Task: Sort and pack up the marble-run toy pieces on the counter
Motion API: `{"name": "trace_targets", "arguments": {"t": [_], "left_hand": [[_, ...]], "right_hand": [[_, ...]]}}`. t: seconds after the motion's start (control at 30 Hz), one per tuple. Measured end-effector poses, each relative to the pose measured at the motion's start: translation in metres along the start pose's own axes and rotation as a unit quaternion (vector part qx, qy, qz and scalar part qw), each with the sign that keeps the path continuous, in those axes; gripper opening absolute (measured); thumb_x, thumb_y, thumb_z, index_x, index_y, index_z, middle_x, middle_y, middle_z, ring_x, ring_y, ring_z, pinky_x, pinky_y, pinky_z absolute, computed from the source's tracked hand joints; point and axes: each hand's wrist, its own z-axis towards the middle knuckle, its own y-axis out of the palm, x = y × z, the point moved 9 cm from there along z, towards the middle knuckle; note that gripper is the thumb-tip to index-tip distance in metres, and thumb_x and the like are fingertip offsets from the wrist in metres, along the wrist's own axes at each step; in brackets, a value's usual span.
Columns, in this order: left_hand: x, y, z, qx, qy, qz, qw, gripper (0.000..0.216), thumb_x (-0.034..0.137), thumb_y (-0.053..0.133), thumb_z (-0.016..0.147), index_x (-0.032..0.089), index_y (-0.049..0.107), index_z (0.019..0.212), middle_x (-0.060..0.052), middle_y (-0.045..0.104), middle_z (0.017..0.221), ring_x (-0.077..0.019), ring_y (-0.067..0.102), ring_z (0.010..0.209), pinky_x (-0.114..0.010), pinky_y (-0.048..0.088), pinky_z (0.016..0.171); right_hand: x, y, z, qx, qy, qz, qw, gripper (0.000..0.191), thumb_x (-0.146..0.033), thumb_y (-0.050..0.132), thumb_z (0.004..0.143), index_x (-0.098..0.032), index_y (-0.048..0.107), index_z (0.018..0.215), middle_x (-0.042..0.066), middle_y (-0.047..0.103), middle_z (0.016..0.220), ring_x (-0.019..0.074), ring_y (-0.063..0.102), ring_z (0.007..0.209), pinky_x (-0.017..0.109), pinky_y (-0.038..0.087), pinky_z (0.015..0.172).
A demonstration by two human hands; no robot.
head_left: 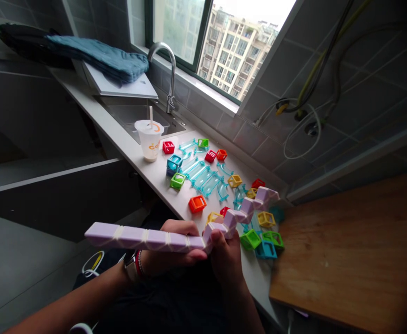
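Note:
A long purple-and-white snake puzzle of wedge segments lies across both hands, above the counter's near edge. Its left part runs straight; the right part zigzags up to the right. My left hand, with a watch and a red band at the wrist, is closed around the straight part near the middle. My right hand grips the first bent segments, its thumb on top. The two hands are close together. Some fingers are hidden behind the puzzle and the palms.
On the white counter lie several coloured open cubes, such as an orange cube, and clear blue track pieces. A plastic cup with a straw stands by the sink. A wooden board is at right.

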Motion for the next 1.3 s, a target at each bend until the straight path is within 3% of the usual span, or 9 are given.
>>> {"name": "trace_targets", "arguments": {"t": [0.3,0.47,0.57,0.73,0.87,0.97,1.07,1.17,1.3], "left_hand": [[-0.025,0.027,-0.007,-0.033,-0.120,-0.282,0.951,0.050,0.063,0.077,0.082,0.018,0.057,0.094,0.004,0.059,0.059,-0.0103,0.054,0.044,-0.019,0.041,0.043],[-0.025,0.022,0.000,-0.038,-0.111,-0.300,0.947,0.049,0.065,0.062,0.093,0.016,0.059,0.088,0.002,0.059,0.056,-0.0110,0.055,0.045,-0.019,0.043,0.044],[-0.029,0.019,0.003,-0.023,-0.135,-0.314,0.940,0.042,0.056,0.070,0.091,0.016,0.058,0.082,0.003,0.056,0.053,-0.0107,0.054,0.043,-0.018,0.041,0.041],[-0.035,0.037,0.002,-0.013,-0.244,-0.448,0.860,0.050,0.059,0.074,0.083,0.020,0.049,0.064,0.009,0.039,0.041,-0.0088,0.042,0.035,-0.017,0.034,0.032],[-0.036,0.064,-0.008,-0.090,-0.336,-0.506,0.789,0.059,0.063,0.078,0.076,0.020,0.043,0.055,0.009,0.033,0.038,-0.0068,0.036,0.035,-0.015,0.034,0.032],[-0.040,0.071,-0.013,-0.105,-0.368,-0.515,0.767,0.057,0.061,0.080,0.075,0.020,0.045,0.058,0.010,0.035,0.039,-0.0062,0.034,0.036,-0.015,0.033,0.033],[-0.041,0.066,-0.010,-0.087,-0.344,-0.496,0.793,0.051,0.059,0.078,0.078,0.020,0.049,0.065,0.010,0.037,0.042,-0.0065,0.033,0.037,-0.016,0.033,0.033],[-0.032,0.057,-0.003,-0.074,-0.246,-0.417,0.872,0.045,0.059,0.074,0.083,0.019,0.054,0.076,0.009,0.044,0.043,-0.0090,0.040,0.036,-0.019,0.036,0.033],[-0.007,0.038,0.006,-0.051,-0.094,-0.202,0.973,0.034,0.049,0.070,0.090,0.018,0.059,0.082,0.002,0.057,0.055,-0.0107,0.049,0.043,-0.021,0.036,0.041]], "right_hand": [[-0.038,0.025,0.003,-0.234,-0.026,-0.094,0.967,0.036,-0.039,0.085,0.082,-0.026,0.072,0.112,0.002,0.070,0.099,0.0212,0.062,0.088,0.032,0.050,0.079],[-0.031,0.009,0.006,-0.198,0.027,-0.060,0.978,0.021,-0.034,0.083,0.085,-0.024,0.070,0.099,-0.002,0.063,0.083,0.0149,0.054,0.072,0.026,0.042,0.064],[-0.026,0.005,0.007,-0.204,0.043,-0.047,0.977,0.023,-0.037,0.084,0.084,-0.022,0.072,0.097,-0.001,0.062,0.082,0.0147,0.054,0.072,0.025,0.042,0.063],[-0.020,0.012,0.004,-0.257,0.067,0.028,0.964,0.051,-0.028,0.097,0.069,-0.027,0.072,0.114,-0.002,0.069,0.085,0.0150,0.062,0.071,0.025,0.050,0.064],[-0.035,0.023,0.004,-0.286,0.011,0.020,0.958,0.050,-0.029,0.097,0.069,-0.025,0.076,0.114,0.004,0.078,0.094,0.0226,0.073,0.085,0.034,0.060,0.076],[-0.046,0.030,0.004,-0.306,-0.038,-0.002,0.951,0.050,-0.039,0.097,0.069,-0.024,0.078,0.113,0.006,0.080,0.090,0.0242,0.076,0.080,0.036,0.062,0.073],[-0.046,0.024,0.007,-0.274,-0.063,-0.047,0.959,0.050,-0.050,0.096,0.066,-0.026,0.080,0.106,0.005,0.080,0.083,0.0235,0.073,0.070,0.036,0.060,0.064],[-0.040,0.004,0.011,-0.195,-0.070,-0.089,0.974,0.056,-0.068,0.092,0.059,-0.024,0.081,0.093,0.004,0.077,0.075,0.0222,0.068,0.063,0.034,0.054,0.058],[-0.024,-0.018,0.013,-0.106,-0.037,-0.053,0.992,0.047,-0.066,0.086,0.072,-0.022,0.074,0.085,0.002,0.069,0.069,0.0169,0.058,0.057,0.030,0.044,0.051]]}}
